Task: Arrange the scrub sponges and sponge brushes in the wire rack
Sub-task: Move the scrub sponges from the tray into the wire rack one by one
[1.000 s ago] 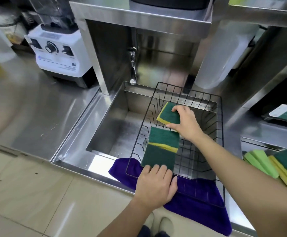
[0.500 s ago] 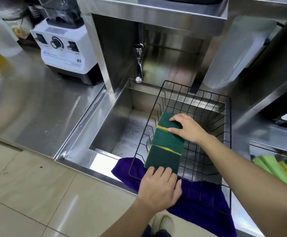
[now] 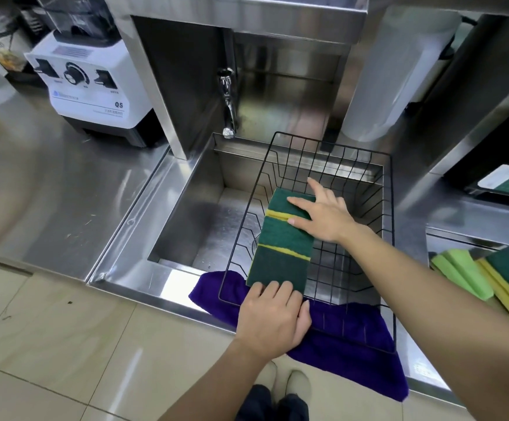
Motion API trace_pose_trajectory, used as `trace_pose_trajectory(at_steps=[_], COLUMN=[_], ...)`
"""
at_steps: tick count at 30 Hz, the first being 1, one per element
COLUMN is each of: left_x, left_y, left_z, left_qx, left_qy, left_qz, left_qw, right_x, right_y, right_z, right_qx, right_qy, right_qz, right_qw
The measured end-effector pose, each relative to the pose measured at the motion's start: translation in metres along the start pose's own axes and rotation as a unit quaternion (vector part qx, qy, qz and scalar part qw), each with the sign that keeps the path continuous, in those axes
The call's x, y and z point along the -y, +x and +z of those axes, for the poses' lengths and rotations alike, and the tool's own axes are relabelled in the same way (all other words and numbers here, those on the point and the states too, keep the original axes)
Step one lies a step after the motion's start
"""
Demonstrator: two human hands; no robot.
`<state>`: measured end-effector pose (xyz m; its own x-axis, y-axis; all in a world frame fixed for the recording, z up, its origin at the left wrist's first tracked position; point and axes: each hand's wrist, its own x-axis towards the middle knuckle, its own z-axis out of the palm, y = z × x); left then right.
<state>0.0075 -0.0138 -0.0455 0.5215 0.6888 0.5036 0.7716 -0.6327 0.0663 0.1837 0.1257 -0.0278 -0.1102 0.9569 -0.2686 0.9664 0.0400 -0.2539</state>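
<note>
A black wire rack [image 3: 365, 189] sits over a stainless steel sink [image 3: 192, 208], its near edge resting on a purple cloth [image 3: 347, 347] draped over the sink's front lip. Inside the rack, along its left side, 3 green-and-yellow rectangular scrub sponges [image 3: 283, 241] stand leaning in a row, green faces up, each overlapping the next so only thin yellow strips show between them. The left hand [image 3: 273, 320] rests at the near end of the row, fingers [image 3: 274, 291] pressed together and curled against the lower edge of the nearest sponge. The right hand [image 3: 323, 214] lies flat on the farthest sponge, fingers [image 3: 300, 203] spread and extended, holding nothing. On the steel bench [image 3: 50, 192] to the right, well apart from the rack, lie more sponges [image 3: 490, 278]: light green ones beside green-and-yellow ones. A white blender base [image 3: 89, 86] stands at the back left, and a chrome tap [image 3: 227, 104] hangs over the sink.
</note>
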Motion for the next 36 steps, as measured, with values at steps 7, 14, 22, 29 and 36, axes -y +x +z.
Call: trace_pose_trajectory(at_steps=[7,14,22,29,36], left_x=[0.021,0.0,-0.066,-0.067,-0.066], left_y=[-0.008,0.0,0.021,0.021,0.018], left_z=[-0.002,0.003,0.015,0.021,0.024], left_qx=[0.012,0.009,0.094,0.063,0.046], left_qy=[0.047,0.008,-0.026,-0.013,-0.017], left_qz=[-0.044,-0.012,0.084,0.098,0.098], left_qw=[0.998,1.0,0.992,0.993,0.994], right_x=[0.009,-0.06,-0.137,-0.179,-0.187], right_y=[-0.007,-0.056,-0.116,-0.153,-0.153], right_z=[-0.004,-0.031,-0.029,-0.003,0.0], right_qx=[-0.136,-0.294,-0.316,-0.221,-0.235], right_qy=[0.041,0.059,0.04,0.109,0.144], right_qz=[-0.011,0.129,0.269,0.425,0.476], right_qw=[0.99,0.945,0.909,0.871,0.835])
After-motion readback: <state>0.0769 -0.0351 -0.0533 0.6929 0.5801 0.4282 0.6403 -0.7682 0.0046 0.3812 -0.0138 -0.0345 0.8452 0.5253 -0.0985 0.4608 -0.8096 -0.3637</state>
